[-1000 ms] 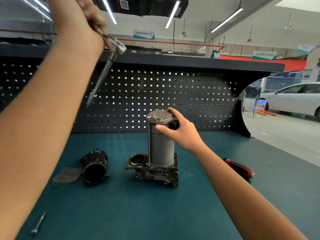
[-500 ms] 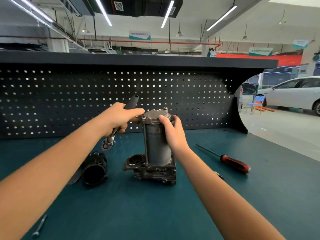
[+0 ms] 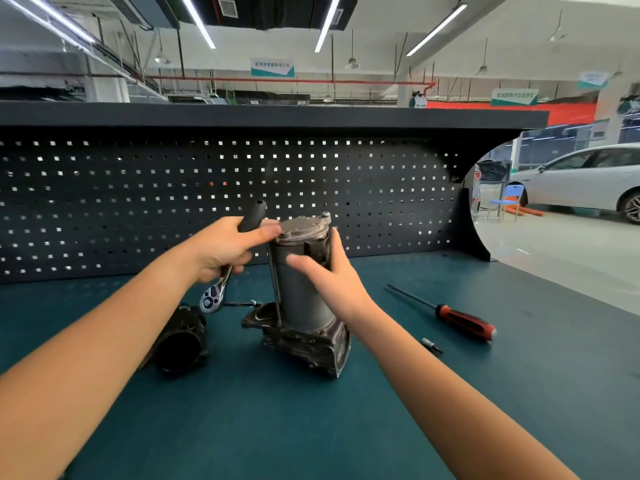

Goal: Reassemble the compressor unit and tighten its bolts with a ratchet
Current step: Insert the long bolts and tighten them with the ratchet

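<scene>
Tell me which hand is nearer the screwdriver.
Right. The right hand holds the compressor, left of the screwdriver; the left hand, gripping the ratchet, is farther left, beyond the compressor.

The grey compressor unit (image 3: 301, 299) stands upright in the middle; the ratchet (image 3: 212, 299), chrome head down, leans just left of it.

Teal desk (image 3: 311, 427) w/ a dark pegboard (image 3: 138, 202) standing along its far edge. Ctr: compressor unit (image 3: 304, 306) upright on its cast base, cylinder vertical. To its L, not touching, a dark round housing (image 3: 180, 341) lies on its side, open end toward the camera. A thin bolt (image 3: 239, 304) lies flat by the far L corner of the unit's base. R of the unit, well apart: screwdriver (image 3: 464, 322) w/ red-and-black handle, shaft pointing far-L. Just beside the handle, nearer the camera, a small bit (image 3: 431, 346).
</scene>
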The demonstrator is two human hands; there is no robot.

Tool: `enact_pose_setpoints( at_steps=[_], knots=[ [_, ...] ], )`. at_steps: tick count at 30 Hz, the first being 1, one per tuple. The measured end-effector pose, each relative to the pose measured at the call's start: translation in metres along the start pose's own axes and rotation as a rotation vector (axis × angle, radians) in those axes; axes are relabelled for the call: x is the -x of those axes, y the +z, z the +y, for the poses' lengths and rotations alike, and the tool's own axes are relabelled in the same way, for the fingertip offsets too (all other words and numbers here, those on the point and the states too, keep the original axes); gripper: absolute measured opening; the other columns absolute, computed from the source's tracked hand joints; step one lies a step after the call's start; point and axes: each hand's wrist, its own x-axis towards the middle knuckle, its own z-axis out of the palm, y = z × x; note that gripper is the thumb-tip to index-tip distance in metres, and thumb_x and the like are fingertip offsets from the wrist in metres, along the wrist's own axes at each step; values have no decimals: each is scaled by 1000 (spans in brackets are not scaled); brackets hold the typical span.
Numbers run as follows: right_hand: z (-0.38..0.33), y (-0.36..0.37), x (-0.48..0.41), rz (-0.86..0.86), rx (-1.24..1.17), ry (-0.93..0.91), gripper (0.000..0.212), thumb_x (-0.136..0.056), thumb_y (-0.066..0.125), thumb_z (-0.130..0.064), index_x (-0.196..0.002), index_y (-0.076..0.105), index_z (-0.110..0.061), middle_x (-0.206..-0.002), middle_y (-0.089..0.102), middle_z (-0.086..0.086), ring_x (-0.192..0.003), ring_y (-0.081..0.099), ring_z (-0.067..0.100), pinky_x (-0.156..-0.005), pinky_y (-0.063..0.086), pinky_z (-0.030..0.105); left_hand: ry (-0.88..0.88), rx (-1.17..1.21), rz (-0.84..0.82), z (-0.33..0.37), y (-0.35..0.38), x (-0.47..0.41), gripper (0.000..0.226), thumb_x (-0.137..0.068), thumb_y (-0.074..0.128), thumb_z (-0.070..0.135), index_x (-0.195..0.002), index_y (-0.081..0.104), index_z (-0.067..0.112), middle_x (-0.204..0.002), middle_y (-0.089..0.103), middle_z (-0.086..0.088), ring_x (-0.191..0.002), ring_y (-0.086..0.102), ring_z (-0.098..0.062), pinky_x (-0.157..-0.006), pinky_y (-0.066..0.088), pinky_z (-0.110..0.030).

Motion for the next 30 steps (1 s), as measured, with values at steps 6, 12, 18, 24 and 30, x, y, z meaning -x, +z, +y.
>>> enact_pose_setpoints(
  at_steps=[6,12,18,24,30],
  knots=[
    [2,-46,-21,-27,103,-58,98,-76,77,-23,-148,11,-30,-136,34,-24,-110,39,-24,-89,35,3,12,122,-78,-21,-10,-10,36,-88,50,42,-110,62,16,-87,70,13,-35,24,-4,-38,31,-16],
    [20,-14,-40,-299,150,38,127,-67,85,-17,-149,-10,-34,-153,28,-1,-137,33,16,-112,33,42,-73,242,18,-30,-4,-25,30,-96,45,41,-84,56,16,-40,37,10,-34,26,-4,-38,32,-16],
    [33,12,-30,-62,138,-72,123,-64,86,-26,-146,-4,-44,-137,37,-23,-124,43,2,-102,38,22,-95,262,92,-28,-5,-29,27,-91,52,44,-87,59,18,-45,38,7,-33,29,-3,-37,34,-14],
    [32,29,-17,135,230,-148,121,-63,84,-36,-131,-13,-60,-122,41,-8,-114,45,10,-93,36,24,-60,151,118,-29,-22,-9,30,-90,52,45,-98,67,20,-80,62,9,-33,25,-3,-37,36,-15],
    [30,38,-5,238,225,-110,119,-66,83,-31,-147,-3,-41,-113,39,-1,-99,40,11,-90,36,26,-24,147,119,-28,-4,-1,22,-87,64,22,-105,64,9,-56,39,1,-31,25,-4,-36,33,-15]
  ],
)
